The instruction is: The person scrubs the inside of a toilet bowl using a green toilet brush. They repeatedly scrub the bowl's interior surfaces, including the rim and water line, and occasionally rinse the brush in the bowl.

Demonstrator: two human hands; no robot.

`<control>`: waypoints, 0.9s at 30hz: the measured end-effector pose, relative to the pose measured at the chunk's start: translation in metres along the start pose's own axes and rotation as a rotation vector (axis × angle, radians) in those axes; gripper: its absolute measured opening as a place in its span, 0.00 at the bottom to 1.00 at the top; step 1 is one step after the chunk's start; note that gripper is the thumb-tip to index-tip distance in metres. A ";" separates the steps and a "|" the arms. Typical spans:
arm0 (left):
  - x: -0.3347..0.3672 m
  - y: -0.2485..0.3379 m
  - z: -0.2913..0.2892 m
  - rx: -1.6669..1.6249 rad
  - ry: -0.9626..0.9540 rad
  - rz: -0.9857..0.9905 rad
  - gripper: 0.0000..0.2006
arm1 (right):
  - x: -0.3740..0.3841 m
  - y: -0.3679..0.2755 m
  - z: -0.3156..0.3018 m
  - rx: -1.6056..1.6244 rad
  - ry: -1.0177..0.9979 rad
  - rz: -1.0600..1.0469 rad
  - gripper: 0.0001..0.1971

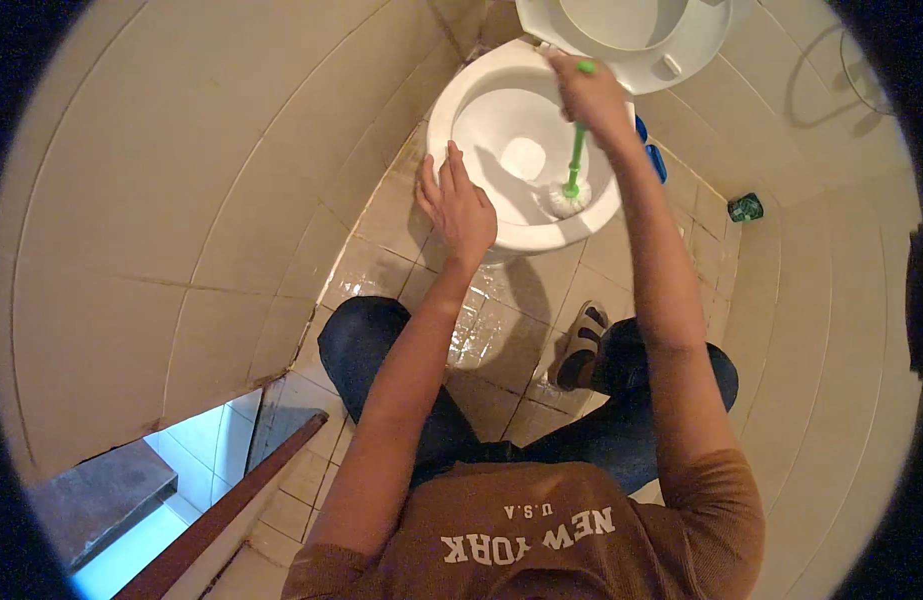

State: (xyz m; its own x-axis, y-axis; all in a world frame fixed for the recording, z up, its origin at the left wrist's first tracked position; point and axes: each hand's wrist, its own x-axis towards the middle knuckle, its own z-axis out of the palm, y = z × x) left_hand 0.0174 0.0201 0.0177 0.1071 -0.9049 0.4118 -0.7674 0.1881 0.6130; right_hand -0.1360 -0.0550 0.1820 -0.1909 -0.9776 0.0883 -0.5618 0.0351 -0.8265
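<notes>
A white toilet bowl (pixel 566 237) stands in front of me. My right hand (pixel 593 98) is closed around the green handle of a toilet brush (pixel 573 175), above the bowl's right side. The white bristle head presses against the inner wall at the near right. My left hand (pixel 459 208) rests on the bowl's left rim, its fingers stretched out and holding nothing. The raised seat and lid (pixel 671 66) lean back behind the bowl at the upper right.
Tiled walls rise close on both sides. The tiled floor (pixel 491 335) looks wet near the bowl. Blue objects (pixel 656 163) sit right of the bowl, and a small green item (pixel 745 207) lies by the right wall. A brown door edge (pixel 231 500) is at the lower left.
</notes>
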 end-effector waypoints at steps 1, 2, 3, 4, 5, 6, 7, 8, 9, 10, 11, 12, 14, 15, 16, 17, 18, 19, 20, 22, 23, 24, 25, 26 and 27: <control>-0.001 0.000 0.000 0.004 0.002 -0.002 0.35 | 0.000 0.004 -0.009 -0.006 -0.036 -0.021 0.24; -0.001 -0.001 -0.001 0.008 0.005 -0.004 0.35 | 0.000 0.008 -0.016 -0.011 -0.071 -0.041 0.25; -0.001 -0.002 -0.001 0.012 0.008 0.001 0.35 | -0.003 0.008 -0.020 -0.018 -0.104 -0.059 0.25; -0.001 -0.004 -0.002 0.016 0.012 0.006 0.35 | -0.005 0.008 -0.020 -0.080 -0.090 -0.180 0.25; -0.001 -0.006 -0.003 0.020 0.016 0.011 0.35 | -0.007 0.007 -0.020 -0.142 -0.075 -0.300 0.25; -0.003 -0.005 -0.003 0.003 0.019 0.014 0.34 | -0.010 0.006 -0.023 -0.208 -0.057 -0.417 0.25; -0.001 -0.003 -0.001 -0.024 0.025 0.026 0.34 | -0.007 0.018 -0.024 -0.194 -0.098 -0.520 0.25; 0.000 0.001 0.002 -0.052 0.031 0.038 0.33 | -0.001 0.039 -0.023 -0.182 -0.140 -0.622 0.25; 0.000 -0.001 0.000 -0.029 0.018 0.026 0.33 | 0.000 0.039 -0.015 -0.148 -0.200 -0.731 0.25; 0.000 -0.002 -0.002 -0.008 0.006 0.015 0.34 | 0.000 0.039 -0.015 -0.131 -0.196 -0.551 0.24; 0.000 -0.002 -0.004 0.014 -0.007 0.003 0.34 | 0.000 0.039 -0.018 -0.114 -0.192 -0.370 0.24; 0.000 -0.006 -0.004 0.029 0.000 -0.004 0.33 | 0.000 0.028 -0.019 -0.092 -0.197 -0.193 0.24; 0.000 -0.010 -0.001 0.041 -0.001 -0.008 0.32 | -0.001 0.009 -0.031 0.339 -0.172 0.039 0.22; 0.000 -0.006 0.001 0.020 0.008 0.003 0.32 | -0.001 0.017 -0.044 0.557 -0.211 0.064 0.22; 0.000 -0.004 0.000 0.005 0.022 0.009 0.31 | -0.001 0.024 -0.057 0.778 -0.257 0.084 0.23; 0.000 -0.002 -0.001 -0.010 0.036 0.014 0.30 | -0.004 0.034 -0.064 0.834 -0.117 0.080 0.23; 0.000 0.000 -0.001 -0.031 0.037 0.008 0.30 | -0.010 0.047 -0.067 0.885 0.022 0.070 0.23; -0.001 -0.001 0.000 -0.047 0.039 -0.001 0.30 | -0.017 0.063 -0.067 0.937 0.158 0.060 0.23; 0.000 -0.002 0.000 -0.059 0.044 -0.010 0.29 | -0.025 0.085 -0.070 1.053 0.186 0.053 0.22; 0.000 -0.005 0.001 -0.072 0.051 -0.002 0.29 | -0.045 0.111 -0.066 1.155 0.261 0.072 0.21; 0.000 -0.006 0.002 -0.078 0.054 0.004 0.29 | -0.054 0.118 -0.063 1.141 0.306 0.096 0.21; 0.000 -0.005 0.003 -0.071 0.044 0.007 0.29 | -0.059 0.122 -0.065 1.122 0.358 0.118 0.21; -0.001 -0.005 0.001 -0.051 0.038 0.005 0.29 | -0.057 0.117 -0.074 1.046 0.393 0.115 0.21; -0.001 -0.006 -0.001 -0.031 0.031 0.003 0.29 | -0.052 0.110 -0.091 0.970 0.427 0.112 0.21; -0.002 -0.006 -0.001 -0.027 0.033 -0.001 0.29 | -0.049 0.103 -0.102 0.893 0.466 0.111 0.21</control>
State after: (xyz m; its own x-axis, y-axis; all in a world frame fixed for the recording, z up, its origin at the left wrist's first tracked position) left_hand 0.0223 0.0215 0.0137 0.1289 -0.8921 0.4330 -0.7502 0.1979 0.6309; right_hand -0.2671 0.0181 0.1492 -0.6077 -0.7934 0.0357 0.2496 -0.2334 -0.9398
